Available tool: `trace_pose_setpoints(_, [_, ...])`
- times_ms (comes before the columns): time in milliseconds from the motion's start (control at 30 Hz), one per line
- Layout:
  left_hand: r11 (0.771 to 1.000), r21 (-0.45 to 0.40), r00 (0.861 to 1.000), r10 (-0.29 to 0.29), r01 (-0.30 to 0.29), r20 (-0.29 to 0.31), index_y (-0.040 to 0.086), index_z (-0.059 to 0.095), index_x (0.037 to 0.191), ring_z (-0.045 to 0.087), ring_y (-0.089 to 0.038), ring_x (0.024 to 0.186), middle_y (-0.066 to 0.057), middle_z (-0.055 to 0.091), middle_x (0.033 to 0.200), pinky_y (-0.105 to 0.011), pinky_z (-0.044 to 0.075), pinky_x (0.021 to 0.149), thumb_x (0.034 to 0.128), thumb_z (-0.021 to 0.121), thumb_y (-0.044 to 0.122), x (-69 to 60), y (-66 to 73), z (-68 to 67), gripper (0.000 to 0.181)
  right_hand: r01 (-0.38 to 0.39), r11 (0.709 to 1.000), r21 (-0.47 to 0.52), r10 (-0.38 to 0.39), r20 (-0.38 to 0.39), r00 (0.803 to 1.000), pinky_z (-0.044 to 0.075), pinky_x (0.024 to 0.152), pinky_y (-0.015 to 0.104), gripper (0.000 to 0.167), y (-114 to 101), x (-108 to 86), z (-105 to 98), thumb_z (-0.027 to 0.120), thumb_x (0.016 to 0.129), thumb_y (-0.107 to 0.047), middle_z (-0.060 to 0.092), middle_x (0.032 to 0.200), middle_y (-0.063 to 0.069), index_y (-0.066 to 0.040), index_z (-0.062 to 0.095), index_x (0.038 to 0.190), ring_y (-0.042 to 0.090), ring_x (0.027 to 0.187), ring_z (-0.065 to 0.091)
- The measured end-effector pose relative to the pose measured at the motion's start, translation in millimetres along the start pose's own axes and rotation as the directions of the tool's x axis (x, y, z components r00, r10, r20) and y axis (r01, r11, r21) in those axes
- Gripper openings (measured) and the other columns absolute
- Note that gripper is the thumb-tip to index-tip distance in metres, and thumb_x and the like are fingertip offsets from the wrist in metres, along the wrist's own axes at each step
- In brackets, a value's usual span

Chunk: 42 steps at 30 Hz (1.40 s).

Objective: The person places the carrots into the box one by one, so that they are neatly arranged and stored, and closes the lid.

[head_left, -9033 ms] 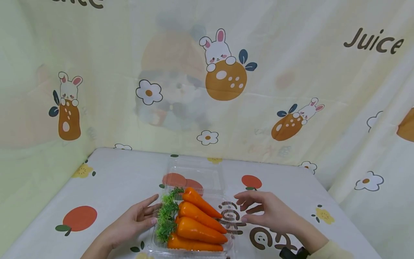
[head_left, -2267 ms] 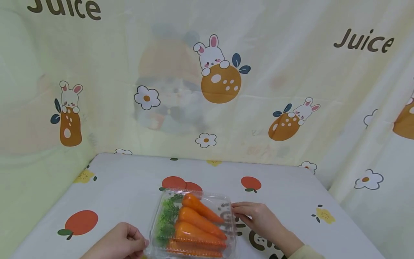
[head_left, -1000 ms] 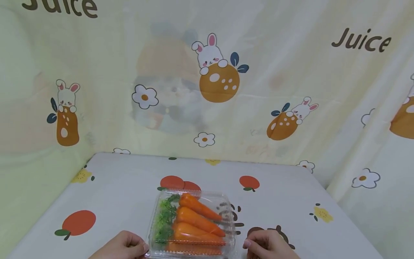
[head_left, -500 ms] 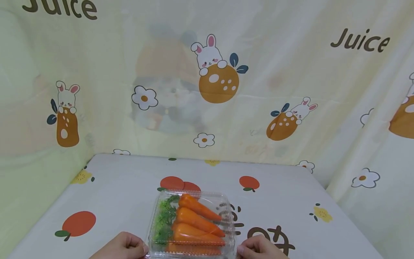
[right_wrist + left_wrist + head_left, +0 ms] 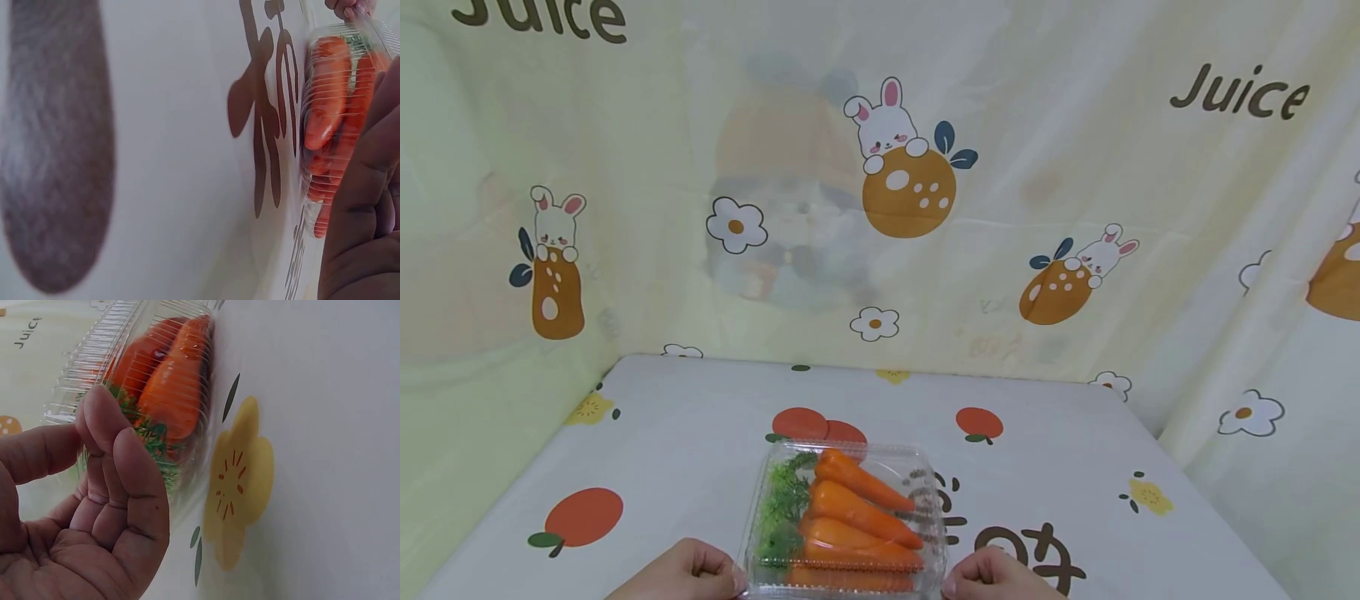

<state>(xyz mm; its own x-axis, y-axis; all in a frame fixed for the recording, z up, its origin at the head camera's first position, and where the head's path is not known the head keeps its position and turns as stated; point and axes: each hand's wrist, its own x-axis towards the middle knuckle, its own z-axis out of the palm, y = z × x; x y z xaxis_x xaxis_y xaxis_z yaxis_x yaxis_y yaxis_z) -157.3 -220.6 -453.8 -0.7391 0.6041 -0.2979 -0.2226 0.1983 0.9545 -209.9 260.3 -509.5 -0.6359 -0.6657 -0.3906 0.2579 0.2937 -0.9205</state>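
Observation:
A clear plastic clamshell box [image 5: 930, 537] lies on the table with its lid down over several orange carrots [image 5: 861, 508]. Their leafy green tops [image 5: 786, 504] are at the box's left side. At the near left corner, my left hand [image 5: 688, 571] pinches the rim between thumb and curled fingers. My right hand [image 5: 1000, 575] pinches the near right corner in the same way. In the left wrist view, the fingers [image 5: 137, 481] curl in front of the ridged box wall [image 5: 81, 369]. The right wrist view has my right palm [image 5: 369, 219] beside the carrots [image 5: 329, 94], its fingertips mostly hidden.
A white tablecloth [image 5: 700, 450] printed with fruit, flowers and dark lettering covers the table. Cream curtains [image 5: 985, 275] with rabbit prints hang behind it and at both sides.
The lid, lying open behind the box at first, is now down over the carrots. My right hand has come from the right side to the near right corner; my left hand moved to the near left.

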Motion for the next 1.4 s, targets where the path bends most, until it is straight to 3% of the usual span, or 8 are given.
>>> trace_pose_setpoints(200, [0.999, -0.015, 0.999, 0.047, -0.047, 0.012, 0.017, 0.061, 0.077, 0.041, 0.001, 0.053, 0.015, 0.045, 0.059, -0.018, 0.037, 0.056, 0.1049, 0.052, 0.018, -13.1, 31.2, 17.6, 0.029, 0.078, 0.997, 0.0, -0.078, 0.04, 0.996, 0.034, 0.048, 0.015, 0.047, -55, -23.5, 37, 0.061, 0.101, -0.032, 0.044, 0.06, -0.014, 0.015, 0.062, 0.092, -0.003, 0.051, 0.047])
trace_pose_setpoints(267, [0.998, -0.022, 0.999, 0.051, -0.051, 0.016, 0.017, 0.061, 0.077, 0.041, 0.001, 0.053, 0.015, 0.046, 0.059, -0.018, 0.037, 0.056, 0.1048, 0.051, 0.016, -13.7, 32.5, 17.9, 0.03, 0.086, 0.996, -0.009, -0.086, 0.053, 0.995, 0.033, 0.048, 0.015, 0.044, -67, -28.3, 44, 0.06, 0.102, -0.031, 0.043, 0.06, -0.015, 0.011, 0.062, 0.089, -0.004, 0.051, 0.046])
trace_pose_setpoints(333, [0.999, -0.028, 0.998, 0.045, -0.044, 0.041, 0.019, 0.061, 0.077, 0.041, 0.001, 0.053, 0.016, 0.046, 0.059, -0.018, 0.037, 0.056, 0.1052, 0.051, 0.018, -13.7, 31.4, 15.5, 0.03, 0.066, 0.997, -0.035, -0.064, 0.058, 0.996, 0.034, 0.048, 0.014, 0.034, -70, -29.5, 45, 0.059, 0.103, -0.032, 0.044, 0.06, -0.016, -0.004, 0.069, 0.087, -0.005, 0.051, 0.046])
trace_pose_setpoints(400, [0.998, -0.05, 0.997, 0.048, -0.045, 0.064, 0.018, 0.062, 0.078, 0.042, 0.001, 0.053, 0.015, 0.046, 0.06, -0.019, 0.035, 0.054, 0.1052, 0.051, 0.019, -13.9, 29.8, 13.5, 0.03, 0.055, 0.998, -0.035, -0.053, 0.049, 0.997, 0.033, 0.048, 0.015, 0.03, -70, -29.6, 45, 0.06, 0.102, -0.034, 0.044, 0.06, -0.016, -0.009, 0.071, 0.088, -0.005, 0.051, 0.046])
trace_pose_setpoints(633, [0.996, -0.072, 0.996, 0.055, -0.05, 0.068, 0.018, 0.062, 0.078, 0.044, 0.001, 0.054, 0.015, 0.049, 0.061, -0.017, 0.034, 0.054, 0.1049, 0.049, 0.014, -13.2, 30.2, 15.6, 0.03, 0.093, 0.996, 0.007, -0.093, 0.024, 0.995, 0.031, 0.048, 0.014, 0.054, -81, -33.7, 56, 0.057, 0.104, -0.023, 0.044, 0.06, -0.015, 0.029, 0.043, 0.099, -0.004, 0.05, 0.044])
trace_pose_setpoints(1133, [0.997, -0.074, 0.995, 0.033, -0.027, 0.092, 0.021, 0.052, 0.071, 0.039, 0.0, 0.05, 0.014, 0.039, 0.057, -0.022, 0.026, 0.048, 0.1043, 0.05, 0.019, -13.0, 30.0, 13.4, 0.033, 0.095, 0.995, 0.016, -0.096, 0.078, 0.992, 0.033, 0.05, 0.012, 0.056, -82, -32.2, 53, 0.055, 0.105, -0.022, 0.044, 0.062, -0.017, 0.032, 0.04, 0.102, -0.007, 0.053, 0.046])
trace_pose_setpoints(1267, [0.999, -0.052, 0.996, 0.002, 0.002, 0.085, 0.022, 0.053, 0.071, 0.038, 0.001, 0.051, 0.014, 0.038, 0.057, -0.021, 0.026, 0.049, 0.1036, 0.052, 0.022, -10.9, 29.3, 12.0, 0.033, 0.096, 0.995, 0.032, -0.099, 0.091, 0.991, 0.036, 0.052, 0.011, 0.046, -82, -32.2, 53, 0.054, 0.105, -0.02, 0.047, 0.064, -0.017, 0.025, 0.052, 0.098, -0.007, 0.055, 0.048])
trace_pose_setpoints(1400, [0.998, -0.062, 0.997, 0.017, -0.012, 0.079, 0.02, 0.052, 0.071, 0.038, -0.001, 0.051, 0.012, 0.037, 0.057, -0.022, 0.024, 0.048, 0.1031, 0.053, 0.022, -9.0, 24.8, 10.4, 0.032, 0.095, 0.993, 0.064, -0.102, 0.122, 0.987, 0.037, 0.053, 0.01, 0.023, -82, -32.5, 53, 0.052, 0.106, -0.02, 0.048, 0.067, -0.017, -0.009, 0.068, 0.094, -0.006, 0.057, 0.048])
